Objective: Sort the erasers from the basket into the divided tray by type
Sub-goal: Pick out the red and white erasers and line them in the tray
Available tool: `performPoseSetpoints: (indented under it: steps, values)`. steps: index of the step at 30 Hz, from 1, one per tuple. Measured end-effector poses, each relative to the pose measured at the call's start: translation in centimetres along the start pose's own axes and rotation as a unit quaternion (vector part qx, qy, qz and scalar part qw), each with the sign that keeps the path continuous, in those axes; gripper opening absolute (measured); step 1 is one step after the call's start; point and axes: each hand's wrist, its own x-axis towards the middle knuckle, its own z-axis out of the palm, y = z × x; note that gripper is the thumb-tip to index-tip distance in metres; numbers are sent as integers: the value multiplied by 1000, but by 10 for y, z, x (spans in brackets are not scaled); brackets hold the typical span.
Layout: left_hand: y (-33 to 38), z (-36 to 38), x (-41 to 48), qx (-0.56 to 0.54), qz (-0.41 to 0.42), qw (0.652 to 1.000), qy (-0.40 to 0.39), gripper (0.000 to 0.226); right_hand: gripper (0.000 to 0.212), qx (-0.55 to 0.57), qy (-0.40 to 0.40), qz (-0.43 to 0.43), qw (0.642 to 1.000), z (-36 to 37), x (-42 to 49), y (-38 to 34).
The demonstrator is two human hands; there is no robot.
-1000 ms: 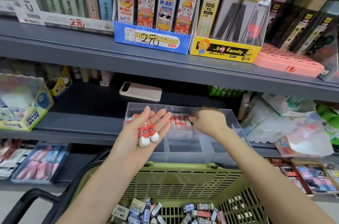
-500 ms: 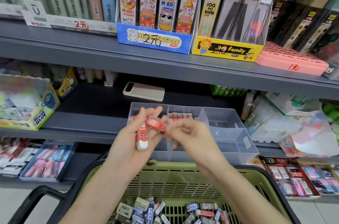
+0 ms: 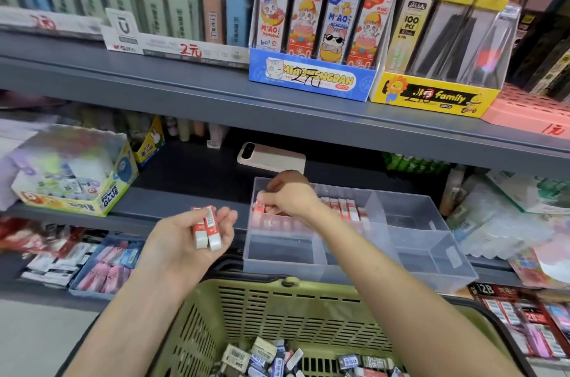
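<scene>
My left hand (image 3: 191, 237) is palm up left of the clear divided tray (image 3: 431, 253), fingers curled around two red-and-white erasers (image 3: 206, 230). My right hand (image 3: 288, 196) reaches into the tray's back left compartment and pinches another red-and-white eraser (image 3: 259, 207) there. More red-and-white erasers (image 3: 345, 208) stand in a row in the back middle compartment. The green basket (image 3: 277, 308) sits below, with several loose grey, white and blue erasers (image 3: 271, 358) on its bottom.
A phone (image 3: 271, 157) lies on the shelf behind the tray. A glue box (image 3: 74, 179) stands at the left, plastic packets (image 3: 509, 222) at the right. Display boxes of pencil leads (image 3: 311, 77) line the upper shelf. The tray's front and right compartments hold nothing.
My right hand took one eraser from my left palm and carried it up into the tray's back left compartment. My left hand shifted left and now holds two.
</scene>
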Motion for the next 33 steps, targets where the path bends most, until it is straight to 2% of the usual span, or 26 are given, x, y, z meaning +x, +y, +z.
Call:
performPoseSetpoints:
  steps: [4, 7, 9, 11, 12, 14, 16, 17, 20, 23, 24, 26, 29, 33]
  values:
    - [1, -3, 5, 18, 10, 999, -25, 14, 30, -119, -7, 10, 993, 7, 10, -2]
    - [1, -4, 8, 23, 32, 998, -53, 15, 26, -202, -14, 14, 979, 9, 7, -4]
    - [0, -4, 10, 24, 48, 996, -69, 16, 22, -218, 40, -20, 975, 8, -3, -7]
    - [-1, -3, 12, 27, 69, 994, -79, 17, 17, -115, 126, -83, 982, 7, -23, -12]
    - [-2, -3, 12, 32, 79, 993, -83, 17, 16, -30, 136, -113, 984, 7, -37, -15]
    - [-6, 0, 11, 54, 94, 990, -92, 20, 22, 78, 77, -152, 982, 10, -69, -21]
    - [-13, 5, 10, 77, 100, 987, -102, 23, 27, 85, 39, -154, 984, 18, -95, -22]
    - [-17, 8, 8, 88, 101, 985, -108, 23, 25, 82, 49, -159, 983, 20, -103, -19]
    - [-26, 14, 4, 114, 102, 980, -124, 21, 8, 139, 111, -175, 968, 13, -109, -6]
    - [-30, 15, 1, 148, 115, 976, -108, 15, 10, 252, 174, -147, 940, -13, -98, 7]
    - [-29, 15, 1, 166, 122, 975, -88, 13, 8, 248, 194, -136, 939, -22, -90, 11]
    - [-27, 14, 1, 196, 134, 971, -37, 15, 8, 158, 194, -108, 962, -35, -68, 17]
    - [-19, 9, 6, 183, 129, 975, 7, 23, 15, 31, 100, -55, 993, -39, -37, 16]
    - [-11, 3, 10, 167, 114, 979, 4, 21, 12, -81, -12, -35, 996, -26, -16, 7]
